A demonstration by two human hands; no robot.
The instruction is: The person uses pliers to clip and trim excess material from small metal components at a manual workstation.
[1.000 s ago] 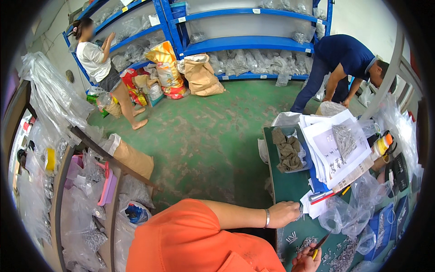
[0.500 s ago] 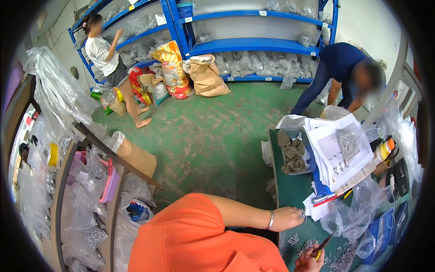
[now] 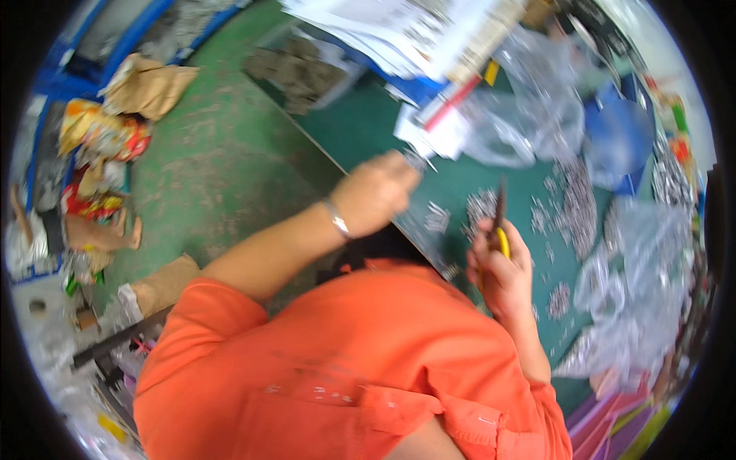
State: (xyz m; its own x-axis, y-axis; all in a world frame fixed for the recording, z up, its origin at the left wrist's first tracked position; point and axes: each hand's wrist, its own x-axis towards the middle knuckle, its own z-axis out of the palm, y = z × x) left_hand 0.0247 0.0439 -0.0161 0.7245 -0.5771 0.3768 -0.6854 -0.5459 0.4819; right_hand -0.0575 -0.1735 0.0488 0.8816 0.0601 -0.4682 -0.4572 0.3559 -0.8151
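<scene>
Over the table's near-left edge, my left hand (image 3: 377, 193) is closed, slightly blurred. Thin, pale metal pieces (image 3: 420, 161) stick out from its fingertips, beside a white sheet of paper (image 3: 432, 132). My right hand (image 3: 502, 268) grips scissors by their yellow handle (image 3: 503, 242), with the dark pointed blades (image 3: 501, 203) directed away from me. Just left of those blades lies a pile of small grey metal parts (image 3: 480, 208). A few short metal pins (image 3: 437, 218) rest on the green tabletop (image 3: 345, 130) between my hands.
Farther right spreads a larger heap of small parts (image 3: 576, 203). Clear plastic bags (image 3: 498, 126) cover the table's far side, near a blue round object (image 3: 618, 142). Papers (image 3: 383, 31) and a bin of brown cloth (image 3: 295, 73) stand at the far left. A person's legs (image 3: 100, 231) show at the left.
My view has swung right and down toward the table, so hands and table appear farther left and higher. The bending person has left the view. Both hands keep their holds.
</scene>
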